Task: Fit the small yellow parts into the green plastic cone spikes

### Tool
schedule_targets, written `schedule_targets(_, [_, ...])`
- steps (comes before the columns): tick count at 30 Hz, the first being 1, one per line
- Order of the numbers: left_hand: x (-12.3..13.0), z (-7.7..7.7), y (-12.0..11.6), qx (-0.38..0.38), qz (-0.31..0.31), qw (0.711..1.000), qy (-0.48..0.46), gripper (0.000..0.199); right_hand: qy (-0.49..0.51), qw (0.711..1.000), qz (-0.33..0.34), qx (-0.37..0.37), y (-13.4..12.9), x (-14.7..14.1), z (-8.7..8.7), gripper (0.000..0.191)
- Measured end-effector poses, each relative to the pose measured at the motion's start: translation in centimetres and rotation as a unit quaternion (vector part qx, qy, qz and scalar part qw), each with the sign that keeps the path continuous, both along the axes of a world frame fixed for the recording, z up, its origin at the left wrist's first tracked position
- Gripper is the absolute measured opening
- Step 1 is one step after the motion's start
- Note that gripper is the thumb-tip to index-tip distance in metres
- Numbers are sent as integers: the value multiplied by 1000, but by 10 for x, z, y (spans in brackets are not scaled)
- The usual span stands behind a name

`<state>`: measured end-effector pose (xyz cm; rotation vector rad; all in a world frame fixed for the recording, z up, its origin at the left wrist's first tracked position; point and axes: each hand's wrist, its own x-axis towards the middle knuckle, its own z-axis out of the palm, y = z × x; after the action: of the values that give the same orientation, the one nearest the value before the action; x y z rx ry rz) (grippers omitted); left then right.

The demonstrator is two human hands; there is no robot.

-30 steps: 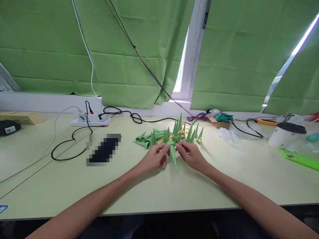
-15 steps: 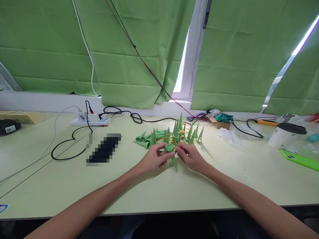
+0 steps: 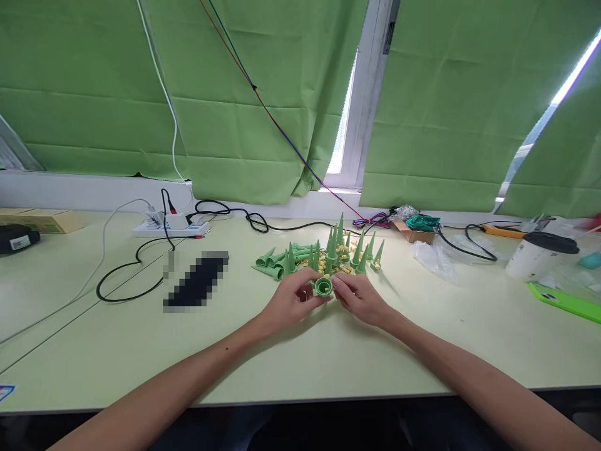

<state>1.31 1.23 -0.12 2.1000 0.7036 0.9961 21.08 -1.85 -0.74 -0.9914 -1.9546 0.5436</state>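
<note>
A green cone point(image 3: 323, 287) is held by my left hand point(image 3: 295, 299), its round open end facing me. My right hand point(image 3: 359, 297) is beside the cone's right rim, its thumb and fingers pinched together; what they hold, if anything, is too small to name. Just behind my hands, several green cones point(image 3: 331, 247) stand upright among small pale yellow pieces point(image 3: 345, 267). More green cones point(image 3: 275, 262) lie on their sides to the left of these.
On the table point(image 3: 375, 363), a pixelated dark object point(image 3: 197, 282) lies left. A power strip point(image 3: 171, 229) and black cables are behind it. To the right are a small carton point(image 3: 413, 233), plastic bags point(image 3: 434, 260), a lidded cup point(image 3: 539, 257) and a lime-green phone case point(image 3: 566, 303).
The held cone has tilted, so its open end now faces me and its tip no longer shows below. My right hand has shifted very slightly.
</note>
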Motion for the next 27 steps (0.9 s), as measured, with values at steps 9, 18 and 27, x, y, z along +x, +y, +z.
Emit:
schedule_targets(9, [-5, -8, 4, 208, -32, 977, 18, 15, -17, 1000, -1, -14, 1, -1, -1, 45])
schedule_targets(18, [-5, -7, 4, 196, 12, 978, 65, 16, -9, 1000, -4, -7, 0, -2, 1, 49])
schedule_targets(27, [-2, -2, 1, 66, 46, 997, 21, 10, 9, 999, -32, 24, -1, 0, 1, 46])
